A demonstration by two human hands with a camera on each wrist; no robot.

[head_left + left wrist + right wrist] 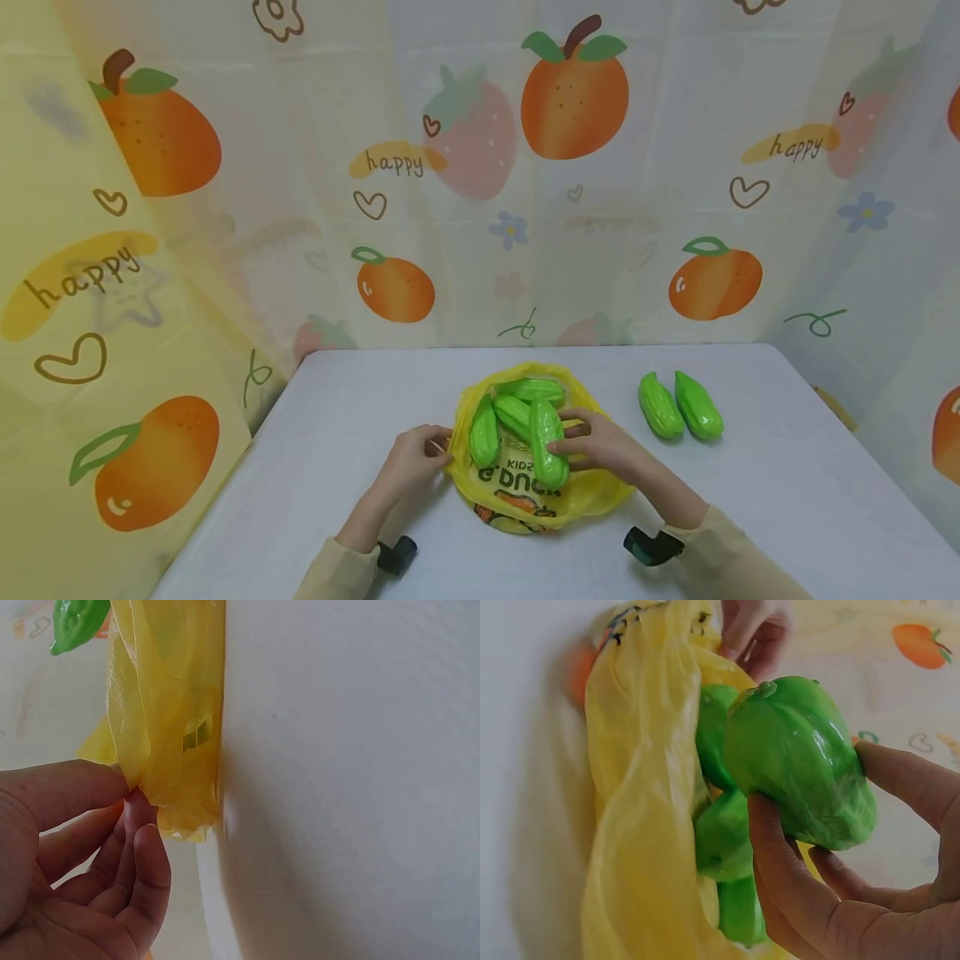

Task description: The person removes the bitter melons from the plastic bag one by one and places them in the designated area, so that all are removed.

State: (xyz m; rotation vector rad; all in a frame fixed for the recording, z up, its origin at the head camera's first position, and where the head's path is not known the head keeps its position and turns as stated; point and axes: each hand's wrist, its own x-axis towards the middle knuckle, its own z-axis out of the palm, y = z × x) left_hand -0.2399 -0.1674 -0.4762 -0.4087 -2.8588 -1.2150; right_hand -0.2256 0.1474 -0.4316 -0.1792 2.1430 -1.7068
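A yellow plastic bag [592, 496] with printed lettering lies on the table, its mouth open upward. My left hand [416, 457] pinches the bag's left rim between thumb and fingers, seen close in the left wrist view. My right hand [603, 446] holds a glossy green bitter melon [802, 761] over the bag's mouth, thumb on one side and fingers on the other. Several more bitter melons [485, 433] lie in the bag, partly covered by the held one in the right wrist view.
Two more bitter melons, a left one [661, 407] and a right one [698, 407], lie side by side on the white table [750, 517], right of the bag. A fruit-printed curtain [465, 233] stands behind the table and along its sides.
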